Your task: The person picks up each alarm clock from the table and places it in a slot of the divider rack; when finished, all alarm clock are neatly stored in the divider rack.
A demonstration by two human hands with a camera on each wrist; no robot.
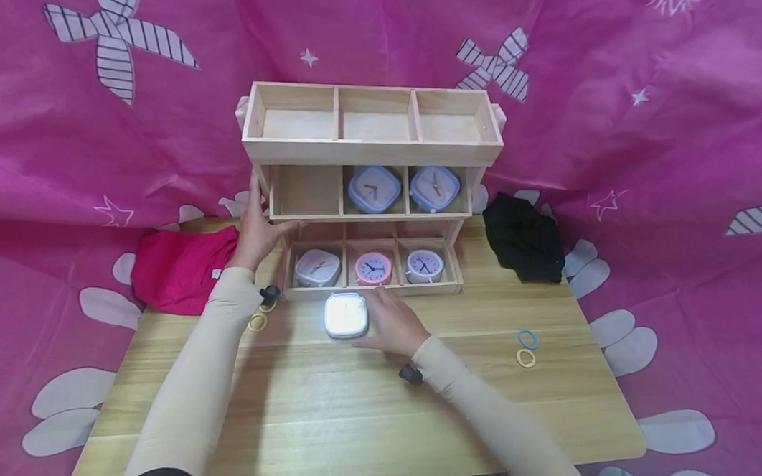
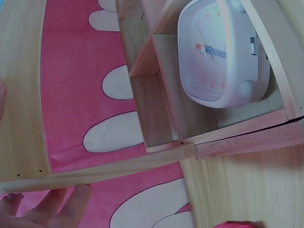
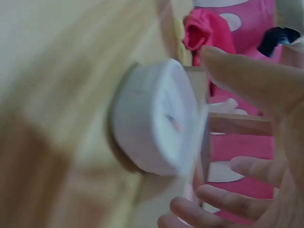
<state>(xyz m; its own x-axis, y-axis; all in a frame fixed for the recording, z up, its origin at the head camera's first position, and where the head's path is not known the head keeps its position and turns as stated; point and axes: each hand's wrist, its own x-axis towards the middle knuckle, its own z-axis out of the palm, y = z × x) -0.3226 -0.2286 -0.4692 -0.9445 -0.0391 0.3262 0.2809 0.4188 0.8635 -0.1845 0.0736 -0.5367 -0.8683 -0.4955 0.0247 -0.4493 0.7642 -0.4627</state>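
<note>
A red cloth [image 1: 182, 266] lay bunched at the table's [image 1: 339, 420] far left corner, partly off the wooden top. Just right of it the left hand [image 1: 256, 230] rested against the left side of the wooden shelf [image 1: 370, 149], fingers straight along the end panel and thumb on the front lip of the middle tier; nothing was clamped in it. The left wrist view showed its fingertips [image 2: 71, 204] under a shelf board. A yellow ring [image 1: 257, 322] lay on the table below that wrist.

The shelf stood at the far edge of the table and had 3 tiers of 3 compartments. The top tier held nothing. In the middle tier, 2 blue square clocks [image 1: 374, 189] sat in the centre and right compartments. In the bottom tier stood a white square clock [image 1: 317, 268] on the left, a pink round clock [image 1: 373, 268] in the centre and a lilac round clock [image 1: 424, 265] on the right.

Just in front of the bottom tier, a white square clock case [image 1: 345, 315] lay flat on the table. The right hand [image 1: 393, 327] was beside it, relaxed fingers spread and touching its right side, not closed around it; the right wrist view was blurred.

Further right, a black cloth [image 1: 525, 239] lay at the far right corner, and a blue ring [image 1: 527, 339] and another yellow ring [image 1: 526, 358] lay near the right edge.
</note>
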